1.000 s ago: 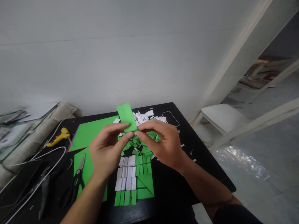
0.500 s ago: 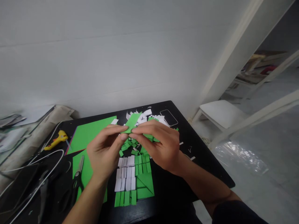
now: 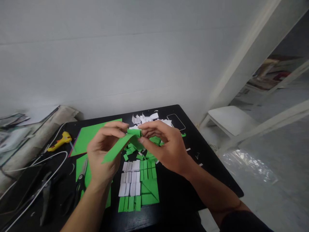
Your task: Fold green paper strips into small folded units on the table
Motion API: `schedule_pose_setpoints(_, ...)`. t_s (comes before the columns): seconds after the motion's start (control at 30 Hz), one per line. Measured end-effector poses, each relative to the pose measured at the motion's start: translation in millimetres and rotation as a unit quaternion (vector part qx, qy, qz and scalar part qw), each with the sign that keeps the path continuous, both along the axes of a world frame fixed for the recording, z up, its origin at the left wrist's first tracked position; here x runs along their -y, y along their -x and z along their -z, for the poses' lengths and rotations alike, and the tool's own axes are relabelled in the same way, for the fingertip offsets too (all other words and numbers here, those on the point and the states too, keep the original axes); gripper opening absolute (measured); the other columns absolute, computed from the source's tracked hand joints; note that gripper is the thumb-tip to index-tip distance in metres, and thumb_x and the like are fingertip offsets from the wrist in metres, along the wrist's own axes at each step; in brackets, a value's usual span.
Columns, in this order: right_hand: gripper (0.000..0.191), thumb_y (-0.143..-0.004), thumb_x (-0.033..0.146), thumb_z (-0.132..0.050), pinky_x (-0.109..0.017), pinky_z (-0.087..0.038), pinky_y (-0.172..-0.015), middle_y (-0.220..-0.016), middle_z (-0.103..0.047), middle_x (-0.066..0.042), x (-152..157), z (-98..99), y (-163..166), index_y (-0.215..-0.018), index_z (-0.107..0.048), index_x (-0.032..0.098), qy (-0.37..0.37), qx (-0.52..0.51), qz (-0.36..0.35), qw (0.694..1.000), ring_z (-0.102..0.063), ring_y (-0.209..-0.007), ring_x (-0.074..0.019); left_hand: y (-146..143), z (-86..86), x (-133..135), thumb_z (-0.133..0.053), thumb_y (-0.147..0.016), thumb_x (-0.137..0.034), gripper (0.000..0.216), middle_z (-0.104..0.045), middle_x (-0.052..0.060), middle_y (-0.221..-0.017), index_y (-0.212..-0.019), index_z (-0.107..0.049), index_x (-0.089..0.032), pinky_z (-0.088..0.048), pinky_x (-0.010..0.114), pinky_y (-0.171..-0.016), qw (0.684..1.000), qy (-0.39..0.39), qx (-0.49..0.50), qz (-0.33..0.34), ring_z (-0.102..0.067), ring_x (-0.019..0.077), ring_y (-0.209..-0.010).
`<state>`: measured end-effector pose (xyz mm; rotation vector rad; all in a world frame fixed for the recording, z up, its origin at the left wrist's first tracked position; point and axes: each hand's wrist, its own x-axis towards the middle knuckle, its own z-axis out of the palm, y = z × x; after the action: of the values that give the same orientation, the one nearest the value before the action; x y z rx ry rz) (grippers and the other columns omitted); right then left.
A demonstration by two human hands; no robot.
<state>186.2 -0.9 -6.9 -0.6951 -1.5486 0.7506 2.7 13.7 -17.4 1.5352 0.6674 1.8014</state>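
Both hands hold one green paper strip [image 3: 118, 147] above the black table [image 3: 207, 167]. My left hand [image 3: 105, 154] pinches its upper end with thumb and forefinger, and the strip's free end hangs down across the palm toward me. My right hand [image 3: 166, 146] pinches the same upper end from the right, fingers curled. Under the hands lie rows of small green and white paper rectangles [image 3: 135, 185] and a heap of green scraps [image 3: 145, 154].
Large green sheets [image 3: 89, 137] lie at the left, with scissors [image 3: 80, 182] on one. A yellow glue gun [image 3: 59, 141] and white cables are further left. White scraps [image 3: 147, 118] and a phone [image 3: 176, 121] sit at the table's far edge. A white chair [image 3: 229, 120] stands right.
The green strip stood upright above the fingers a second ago. It has been turned over, and its free end now points down toward me across my left palm.
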Motion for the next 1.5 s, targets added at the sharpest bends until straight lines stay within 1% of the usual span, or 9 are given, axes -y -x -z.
schedule_pose_setpoints(0.23,0.015,-0.096,0.013,-0.068,-0.034,-0.061,-0.076,-0.092,-0.078,-0.002,-2.8,-3.2,-4.1,-0.1,-0.078,0.023,-0.049,0.078,0.046,0.995,-0.073,-0.085,-0.0174,3.0,-11.8,1.3,-0.095,-0.08,-0.031,0.02,-0.079,0.003,-0.093,-0.086,-0.078,-0.023,-0.06,0.031,-0.092,0.998,0.005,0.057,0.013,-0.072,0.0194,-0.095)
schedule_pose_setpoints(0.43,0.006,-0.094,0.021,-0.075,-0.031,-0.065,-0.074,-0.09,-0.08,-0.002,-3.1,-2.8,-3.7,-0.098,-0.079,0.022,0.052,0.032,-0.004,0.998,-0.076,-0.083,-0.0175,2.2,-8.8,-0.1,-0.094,-0.083,-0.024,0.02,-0.056,-0.005,-0.069,-0.094,-0.077,-0.022,-0.054,0.018,-0.065,0.994,0.084,0.076,-0.005,-0.056,0.0082,-0.065)
schedule_pose_setpoints(0.57,0.005,-0.091,0.023,-0.078,-0.03,-0.066,-0.073,-0.087,-0.081,-0.002,-6.6,0.3,-2.6,-0.095,-0.079,0.022,0.096,-0.009,-0.002,0.995,-0.079,-0.082,-0.018,4.8,-2.8,-0.7,-0.086,-0.091,-0.025,0.022,-0.068,-0.001,-0.084,-0.11,-0.075,-0.024,-0.058,0.023,-0.067,0.994,0.096,0.013,0.046,-0.063,0.0112,-0.07)
schedule_pose_setpoints(0.7,0.005,-0.089,0.023,-0.08,-0.029,-0.067,-0.07,-0.086,-0.081,-0.002,-9.1,2.0,-3.1,-0.094,-0.079,0.022,0.108,-0.027,0.004,0.994,-0.08,-0.08,-0.0182,10.8,0.7,0.4,-0.084,-0.089,-0.017,0.02,-0.076,0.002,-0.094,-0.107,-0.078,-0.025,-0.058,0.025,-0.069,0.995,0.078,-0.052,0.045,-0.07,0.0139,-0.078)
schedule_pose_setpoints(0.87,0.009,-0.092,0.02,-0.078,-0.029,-0.068,-0.076,-0.091,-0.083,-0.001,-9.0,2.0,-5.0,-0.099,-0.082,0.023,0.071,-0.045,-0.006,0.996,-0.081,-0.085,-0.0171,18.7,-3.4,2.0,-0.064,-0.096,-0.008,0.027,-0.076,0.006,-0.127,-0.102,-0.083,-0.027,-0.058,0.038,-0.099,0.977,0.021,-0.204,0.051,-0.07,0.0234,-0.12)
schedule_pose_setpoints(0.97,0.012,-0.096,0.02,-0.076,-0.031,-0.067,-0.081,-0.096,-0.084,-0.002,-8.2,0.7,-6.9,-0.103,-0.084,0.025,0.037,-0.016,-0.001,0.999,-0.081,-0.089,-0.0176,18.4,-6.2,2.5,-0.058,-0.099,-0.006,0.034,-0.079,0.003,-0.114,-0.103,-0.083,-0.029,-0.058,0.038,-0.094,0.973,-0.008,-0.232,0.009,-0.072,0.0211,-0.111)
schedule_pose_setpoints(1.13,0.015,-0.099,0.022,-0.072,-0.034,-0.065,-0.087,-0.103,-0.086,-0.002,-5.9,-3.5,-9.6,-0.109,-0.083,0.025,-0.006,0.033,0.021,0.999,-0.08,-0.097,-0.0195,13.0,-6.5,3.6,-0.069,-0.098,-0.011,0.023,-0.079,0.002,-0.103,-0.104,-0.082,-0.03,-0.059,0.036,-0.086,0.973,-0.05,-0.221,-0.047,-0.073,0.0193,-0.098)
schedule_pose_setpoints(1.23,0.008,-0.097,0.024,-0.077,-0.033,-0.065,-0.083,-0.098,-0.085,-0.002,-6.1,-4.4,-9.5,-0.103,-0.083,0.024,0.0,0.035,0.022,0.999,-0.08,-0.092,-0.0194,11.1,-3.5,4.0,-0.073,-0.096,-0.01,0.021,-0.078,0.001,-0.099,-0.103,-0.08,-0.028,-0.058,0.034,-0.085,0.973,-0.064,-0.217,-0.052,-0.072,0.018,-0.097)
schedule_pose_setpoints(1.5,0.006,-0.094,0.027,-0.079,-0.031,-0.064,-0.08,-0.088,-0.081,-0.002,-11.3,-1.9,-10.3,-0.092,-0.08,0.021,0.08,0.016,0.003,0.997,-0.078,-0.085,-0.0181,4.8,-3.3,5.8,-0.079,-0.094,-0.015,0.018,-0.078,0.001,-0.094,-0.108,-0.072,-0.023,-0.061,0.024,-0.071,0.988,0.022,-0.141,-0.059,-0.076,0.0132,-0.084)
